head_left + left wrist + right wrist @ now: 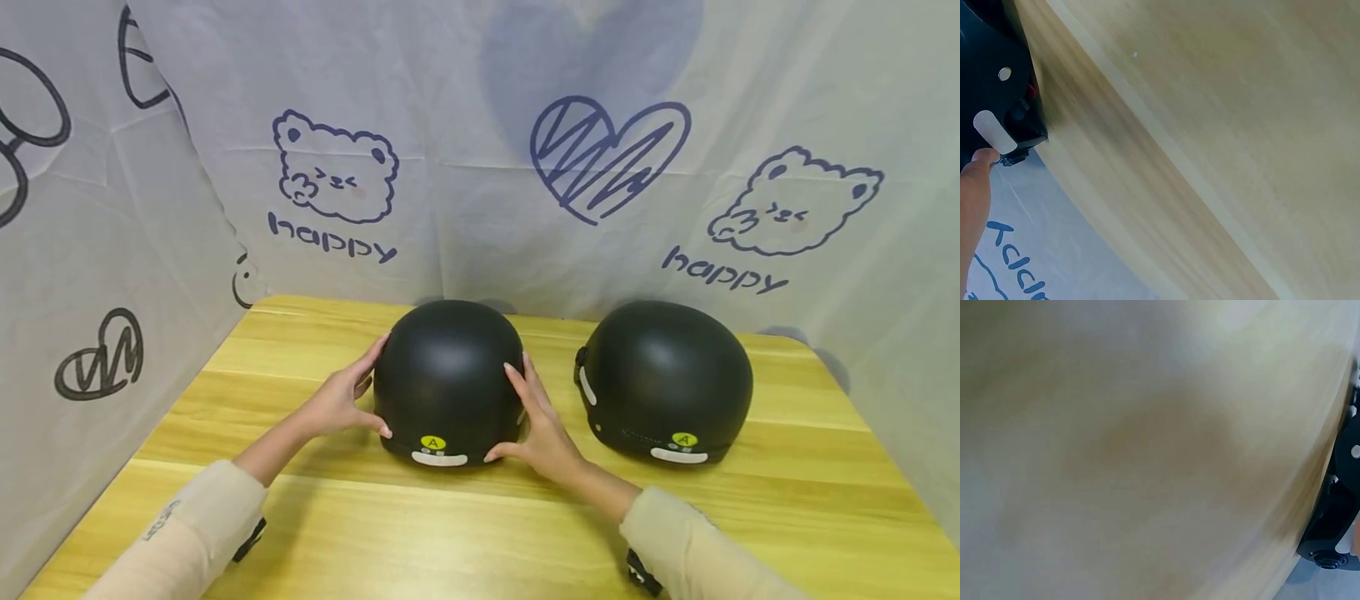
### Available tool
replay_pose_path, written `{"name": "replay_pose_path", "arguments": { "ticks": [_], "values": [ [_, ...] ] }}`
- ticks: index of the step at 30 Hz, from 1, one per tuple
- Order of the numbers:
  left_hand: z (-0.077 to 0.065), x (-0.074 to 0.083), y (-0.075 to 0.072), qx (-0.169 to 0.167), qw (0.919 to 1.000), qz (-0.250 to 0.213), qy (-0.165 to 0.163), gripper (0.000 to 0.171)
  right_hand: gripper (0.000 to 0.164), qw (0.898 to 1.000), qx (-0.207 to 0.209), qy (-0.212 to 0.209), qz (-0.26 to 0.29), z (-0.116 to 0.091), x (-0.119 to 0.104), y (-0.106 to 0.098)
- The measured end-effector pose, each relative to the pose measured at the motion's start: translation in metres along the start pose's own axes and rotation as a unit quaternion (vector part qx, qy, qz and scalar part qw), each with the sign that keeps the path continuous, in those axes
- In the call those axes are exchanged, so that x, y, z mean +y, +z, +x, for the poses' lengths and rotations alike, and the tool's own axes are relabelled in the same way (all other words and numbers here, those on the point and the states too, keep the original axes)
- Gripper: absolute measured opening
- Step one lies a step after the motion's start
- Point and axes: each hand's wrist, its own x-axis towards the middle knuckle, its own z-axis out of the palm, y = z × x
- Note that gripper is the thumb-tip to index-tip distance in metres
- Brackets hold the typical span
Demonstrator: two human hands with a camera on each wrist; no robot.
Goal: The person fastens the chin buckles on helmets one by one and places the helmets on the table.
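A matte black helmet (448, 375) stands on the wooden table, with a yellow round "A" sticker and a pale strip low on the side facing me. My left hand (337, 406) grips its left side, thumb near the lower rim. On the opposite side my right hand (546, 429) holds it with fingers spread up the shell and thumb by the bottom edge. In the left wrist view, part of the helmet (991, 69) shows a pale strip and a round rivet, with a finger (974, 187) against it. The right wrist view catches only its dark edge (1335, 519).
A second black helmet (667, 379) with a matching yellow sticker sits to the right on the wooden table (420, 542). White cloth (465, 225) printed with bears, hearts and "happy" hangs behind the table, and more cloth (90, 242) hangs at the left.
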Motion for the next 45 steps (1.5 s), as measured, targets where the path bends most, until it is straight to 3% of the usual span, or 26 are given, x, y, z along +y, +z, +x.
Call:
{"name": "replay_pose_path", "arguments": {
  "ticks": [8, 19, 45],
  "values": [
    [0.004, 0.0, -0.002, 0.0, 0.9996, 0.027, 0.004, 0.128, 0.115, 1.0, -0.005, 0.001, -0.023, 0.005, -0.001, -0.001],
    [0.007, -0.001, -0.006, -0.015, 0.9986, 0.05, -0.001, 0.128, 0.114, 0.999, -0.018, 0.037, -0.019, 0.006, -0.005, 0.002],
    [0.02, -0.002, -0.011, -0.016, 0.9969, 0.077, -0.001, 0.131, 0.116, 0.996, -0.034, 0.074, -0.04, 0.02, 0.002, 0.002]
  ]
}}
